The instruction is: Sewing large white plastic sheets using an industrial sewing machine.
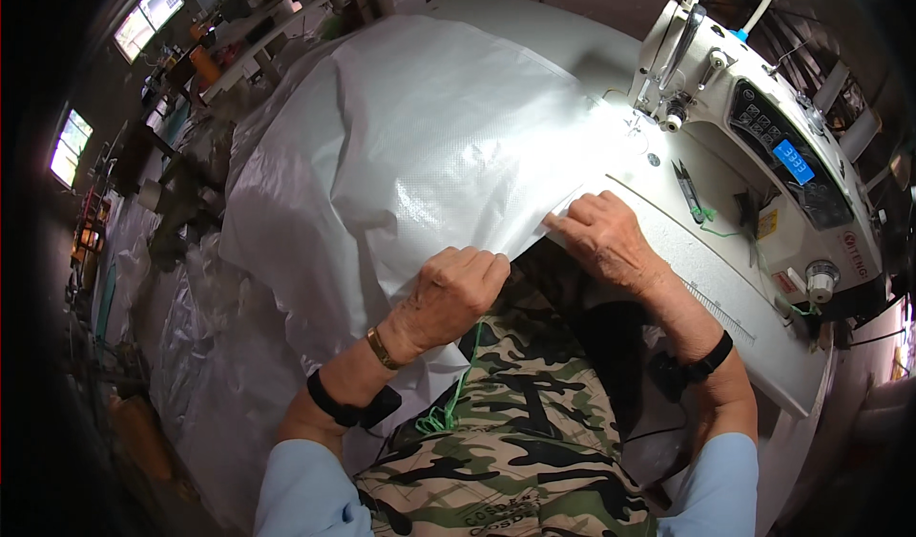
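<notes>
A large sheet of white woven plastic fabric point(420, 136) lies over the sewing table and spills down to my left. My left hand point(456, 289) is closed in a fist on its near edge, above my camouflage trousers point(515, 422). My right hand point(606, 236) presses flat on the fabric's folded edge at the table's front, fingers pinching the hem. A green thread point(458, 384) hangs down from the fabric over my lap. Both wrists wear black bands.
A white industrial sewing machine point(763, 126) with a lit blue display stands at the right, its needle area point(668, 117) beyond my right hand. Small snips point(689, 191) lie on the machine bed point(687, 270). More white fabric point(191, 346) is piled on the floor at left. Cluttered workbenches point(248, 21) line the back.
</notes>
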`<act>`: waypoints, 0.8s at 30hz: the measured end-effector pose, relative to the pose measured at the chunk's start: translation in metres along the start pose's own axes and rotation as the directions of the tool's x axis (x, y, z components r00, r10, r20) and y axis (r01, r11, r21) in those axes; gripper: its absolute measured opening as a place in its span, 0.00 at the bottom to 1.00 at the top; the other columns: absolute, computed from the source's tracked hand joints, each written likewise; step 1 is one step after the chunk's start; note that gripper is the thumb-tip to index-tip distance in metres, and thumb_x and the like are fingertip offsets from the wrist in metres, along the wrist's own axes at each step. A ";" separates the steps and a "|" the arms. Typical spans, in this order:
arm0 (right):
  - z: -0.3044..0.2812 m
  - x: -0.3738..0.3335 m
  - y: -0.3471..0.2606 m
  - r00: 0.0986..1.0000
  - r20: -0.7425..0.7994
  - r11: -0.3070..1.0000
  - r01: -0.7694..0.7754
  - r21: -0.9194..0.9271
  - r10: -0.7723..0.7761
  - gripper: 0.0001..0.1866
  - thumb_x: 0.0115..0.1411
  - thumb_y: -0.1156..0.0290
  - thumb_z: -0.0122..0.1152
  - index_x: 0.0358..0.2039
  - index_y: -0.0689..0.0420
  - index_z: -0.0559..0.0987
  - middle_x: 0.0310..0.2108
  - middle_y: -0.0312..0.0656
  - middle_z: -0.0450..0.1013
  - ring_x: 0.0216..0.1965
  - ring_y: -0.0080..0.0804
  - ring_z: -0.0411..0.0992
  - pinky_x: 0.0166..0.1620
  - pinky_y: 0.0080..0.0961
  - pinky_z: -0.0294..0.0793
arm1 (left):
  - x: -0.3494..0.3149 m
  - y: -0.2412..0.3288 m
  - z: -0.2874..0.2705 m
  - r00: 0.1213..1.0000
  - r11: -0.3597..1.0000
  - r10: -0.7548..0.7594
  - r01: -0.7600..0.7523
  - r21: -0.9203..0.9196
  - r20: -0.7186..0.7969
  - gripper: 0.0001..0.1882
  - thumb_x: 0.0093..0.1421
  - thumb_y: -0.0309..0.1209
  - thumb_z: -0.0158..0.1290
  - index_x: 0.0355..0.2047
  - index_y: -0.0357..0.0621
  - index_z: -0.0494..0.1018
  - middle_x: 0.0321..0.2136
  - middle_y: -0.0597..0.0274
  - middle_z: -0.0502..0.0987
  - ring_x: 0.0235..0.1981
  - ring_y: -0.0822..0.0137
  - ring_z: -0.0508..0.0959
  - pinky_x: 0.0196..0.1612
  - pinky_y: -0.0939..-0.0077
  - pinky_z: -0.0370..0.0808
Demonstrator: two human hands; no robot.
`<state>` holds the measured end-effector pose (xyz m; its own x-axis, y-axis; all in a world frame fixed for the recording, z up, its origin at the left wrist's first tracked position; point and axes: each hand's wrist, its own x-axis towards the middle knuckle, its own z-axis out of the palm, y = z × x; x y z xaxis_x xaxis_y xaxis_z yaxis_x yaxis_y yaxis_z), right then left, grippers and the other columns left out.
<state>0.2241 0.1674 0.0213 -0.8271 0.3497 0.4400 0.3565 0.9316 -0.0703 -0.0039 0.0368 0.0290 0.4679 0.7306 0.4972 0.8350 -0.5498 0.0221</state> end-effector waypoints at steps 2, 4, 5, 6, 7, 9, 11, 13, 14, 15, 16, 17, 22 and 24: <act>0.004 0.005 -0.002 0.997 0.040 0.998 0.070 0.005 -0.070 0.15 0.56 0.72 0.59 0.46 0.51 0.79 0.23 0.34 0.71 0.28 0.31 0.73 0.37 0.30 0.69 | 0.001 0.000 0.000 1.000 1.000 0.000 0.000 0.007 0.005 0.04 0.50 0.23 0.51 0.27 0.40 0.67 0.18 0.60 0.65 0.21 0.61 0.72 0.25 0.68 0.68; 0.004 0.008 0.007 0.998 0.056 1.000 0.020 -0.024 -0.019 0.15 0.57 0.71 0.59 0.46 0.52 0.79 0.23 0.35 0.72 0.27 0.31 0.73 0.37 0.30 0.69 | 0.003 -0.001 -0.002 1.000 1.000 -0.001 0.001 0.016 0.005 0.04 0.50 0.23 0.52 0.27 0.40 0.67 0.18 0.60 0.65 0.21 0.61 0.72 0.25 0.68 0.68; 0.002 0.008 0.014 0.998 0.067 0.998 -0.013 -0.060 0.017 0.15 0.57 0.70 0.59 0.46 0.52 0.79 0.23 0.36 0.74 0.27 0.31 0.74 0.36 0.30 0.70 | 0.003 -0.001 -0.002 1.000 1.000 -0.001 0.001 0.010 0.009 0.04 0.50 0.23 0.52 0.27 0.40 0.67 0.18 0.60 0.65 0.21 0.61 0.72 0.25 0.68 0.69; 0.001 0.010 0.024 0.992 0.109 0.992 -0.052 -0.112 0.065 0.12 0.57 0.70 0.59 0.43 0.53 0.77 0.23 0.38 0.75 0.28 0.33 0.76 0.36 0.31 0.71 | 0.004 -0.001 -0.003 1.000 1.000 -0.010 0.010 0.004 0.017 0.04 0.50 0.23 0.52 0.26 0.40 0.67 0.18 0.60 0.65 0.21 0.61 0.72 0.25 0.69 0.69; -0.002 0.009 0.033 0.994 0.102 0.993 -0.036 -0.108 0.047 0.12 0.57 0.70 0.59 0.43 0.53 0.77 0.23 0.38 0.75 0.28 0.33 0.76 0.36 0.31 0.71 | 0.004 -0.001 -0.004 1.000 1.000 -0.005 0.005 0.002 0.011 0.04 0.50 0.23 0.52 0.26 0.40 0.67 0.18 0.60 0.65 0.21 0.61 0.72 0.25 0.69 0.69; -0.008 0.007 0.048 0.986 0.089 0.979 -0.127 -0.160 0.143 0.09 0.57 0.71 0.59 0.39 0.54 0.75 0.22 0.40 0.75 0.29 0.36 0.77 0.36 0.34 0.72 | 0.005 -0.001 -0.005 1.000 1.000 0.017 -0.018 -0.018 -0.014 0.05 0.50 0.22 0.52 0.25 0.40 0.66 0.18 0.60 0.64 0.20 0.62 0.71 0.26 0.69 0.69; -0.014 0.005 0.057 0.981 0.100 0.978 -0.148 -0.150 0.164 0.06 0.58 0.71 0.58 0.36 0.55 0.74 0.22 0.41 0.75 0.30 0.39 0.77 0.36 0.36 0.73 | 0.006 -0.001 -0.006 1.000 1.000 0.020 -0.020 -0.007 -0.004 0.05 0.50 0.22 0.52 0.25 0.41 0.66 0.18 0.60 0.64 0.20 0.62 0.71 0.26 0.69 0.69; -0.019 0.005 0.065 0.978 0.092 0.965 -0.165 -0.202 0.187 0.05 0.59 0.71 0.58 0.35 0.57 0.73 0.24 0.43 0.75 0.31 0.41 0.77 0.35 0.38 0.74 | 0.007 0.000 -0.007 1.000 1.000 0.022 -0.022 0.003 0.007 0.05 0.50 0.22 0.52 0.25 0.41 0.66 0.18 0.60 0.64 0.20 0.62 0.71 0.26 0.69 0.69; -0.023 0.005 0.068 0.976 0.101 0.964 -0.172 -0.202 0.195 0.05 0.60 0.72 0.57 0.34 0.58 0.72 0.25 0.44 0.75 0.32 0.43 0.77 0.36 0.40 0.76 | 0.007 0.001 -0.007 1.000 1.000 0.027 -0.027 0.013 0.010 0.05 0.50 0.22 0.52 0.25 0.41 0.66 0.18 0.60 0.64 0.20 0.63 0.71 0.26 0.69 0.69; -0.025 0.005 0.070 0.976 0.101 0.965 -0.172 -0.201 0.195 0.05 0.60 0.72 0.57 0.34 0.58 0.72 0.25 0.44 0.75 0.32 0.43 0.77 0.36 0.40 0.76 | 0.007 0.001 -0.008 1.000 0.999 0.024 -0.025 0.021 0.017 0.05 0.50 0.22 0.53 0.25 0.41 0.66 0.18 0.60 0.64 0.20 0.63 0.71 0.26 0.69 0.69; -0.027 0.005 0.071 0.968 0.116 0.960 -0.195 -0.199 0.221 0.05 0.60 0.72 0.57 0.34 0.58 0.72 0.26 0.44 0.75 0.32 0.44 0.77 0.37 0.40 0.76 | 0.007 0.002 -0.008 0.999 0.999 0.030 -0.030 0.025 0.014 0.05 0.50 0.22 0.53 0.25 0.41 0.66 0.18 0.60 0.64 0.20 0.63 0.71 0.26 0.69 0.69; -0.029 0.005 0.073 0.960 0.132 0.956 -0.219 -0.197 0.247 0.06 0.60 0.72 0.57 0.34 0.58 0.72 0.26 0.44 0.75 0.32 0.44 0.77 0.37 0.41 0.77 | 0.008 0.003 -0.009 1.000 1.000 0.028 -0.028 0.014 0.011 0.05 0.50 0.22 0.53 0.25 0.41 0.66 0.18 0.60 0.64 0.20 0.63 0.71 0.26 0.69 0.69; -0.031 0.001 0.078 0.955 0.151 0.949 -0.216 -0.228 0.254 0.07 0.57 0.77 0.59 0.37 0.59 0.74 0.39 0.46 0.75 0.34 0.42 0.78 0.38 0.38 0.80 | 0.012 0.008 -0.015 0.999 0.999 0.004 -0.006 0.033 0.053 0.04 0.51 0.22 0.53 0.25 0.40 0.67 0.18 0.60 0.64 0.21 0.63 0.71 0.25 0.69 0.69; -0.029 -0.001 0.081 0.980 0.065 0.959 -0.169 -0.229 0.188 0.10 0.55 0.80 0.58 0.39 0.59 0.75 0.44 0.44 0.74 0.35 0.42 0.79 0.38 0.36 0.81 | 0.014 0.012 -0.018 0.997 0.999 -0.047 0.046 0.007 0.061 0.03 0.51 0.22 0.53 0.26 0.39 0.68 0.19 0.59 0.64 0.22 0.62 0.73 0.26 0.69 0.71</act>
<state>0.2661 0.2393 0.0416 -0.7716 0.5244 0.3600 0.5811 0.8113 0.0636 0.0073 0.0332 0.0523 0.4450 0.7788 0.4422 0.8578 -0.5124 0.0391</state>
